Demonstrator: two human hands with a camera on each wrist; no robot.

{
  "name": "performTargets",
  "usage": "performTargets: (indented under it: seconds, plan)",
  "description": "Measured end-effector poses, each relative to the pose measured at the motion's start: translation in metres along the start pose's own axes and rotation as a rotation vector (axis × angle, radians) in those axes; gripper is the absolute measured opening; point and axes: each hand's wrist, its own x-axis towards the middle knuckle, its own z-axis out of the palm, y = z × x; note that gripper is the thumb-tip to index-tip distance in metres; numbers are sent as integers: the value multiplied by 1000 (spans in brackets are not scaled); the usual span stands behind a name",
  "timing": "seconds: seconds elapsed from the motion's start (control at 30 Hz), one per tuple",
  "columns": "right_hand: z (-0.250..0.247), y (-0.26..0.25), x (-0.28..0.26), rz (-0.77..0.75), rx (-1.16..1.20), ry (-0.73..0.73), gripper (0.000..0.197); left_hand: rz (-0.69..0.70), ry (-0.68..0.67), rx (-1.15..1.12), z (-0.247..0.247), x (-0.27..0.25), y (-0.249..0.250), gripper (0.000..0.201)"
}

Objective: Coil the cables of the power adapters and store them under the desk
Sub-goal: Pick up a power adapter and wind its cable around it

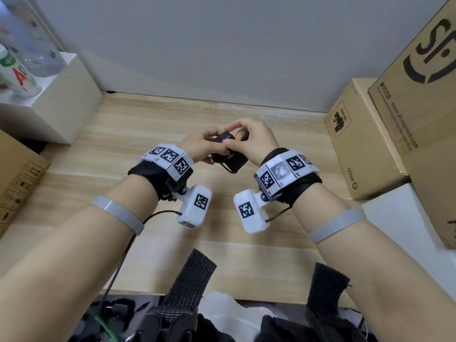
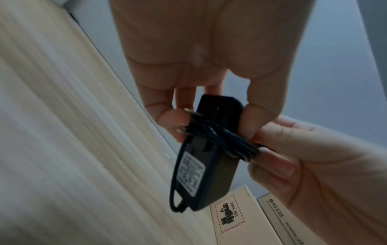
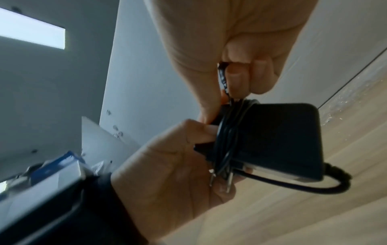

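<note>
Left hand (image 1: 201, 141) gripping black power adapter (image 2: 211, 159) above wooden desk (image 1: 138, 134); right hand (image 1: 251, 139) pinching cable (image 3: 227, 132) wound around it

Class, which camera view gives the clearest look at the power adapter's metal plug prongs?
The right wrist view: both plug prongs stand out pale against the left hand. The left wrist view shows them dim and partly wrapped by the cable. In the head view, hands hide them.

Surface (image 1: 153, 114): light wood-grain, ends at a pale wall at 12 o'clock. White box (image 1: 61, 112) on it at 10 o'clock. Brown cardboard boxes: PICO box (image 1: 357, 144) at 2 o'clock; another (image 1: 17, 174) at 9 o'clock.
</note>
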Motion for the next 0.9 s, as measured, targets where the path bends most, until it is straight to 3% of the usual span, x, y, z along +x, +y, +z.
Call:
performTargets:
  seconds: [0.2,0.43,0.6,0.77,0.9]
  plan:
    - [29,13,0,-60,-91,-86,36,-73,91,-20,-3,-12,-29,25]
    - [89,14,-20,-60,-26,-227,33,-139,287,-62,-27,-59,-76,32]
    - [151,10,-60,103,198,-434,16,-199,481,-212,-46,-130,-117,42]
    - [220,-6,-131,137,254,-566,9,-236,605,-330,-57,-224,-168,42]
    - [276,1,-192,199,326,-610,21,-254,692,-420,-53,-288,-223,37]
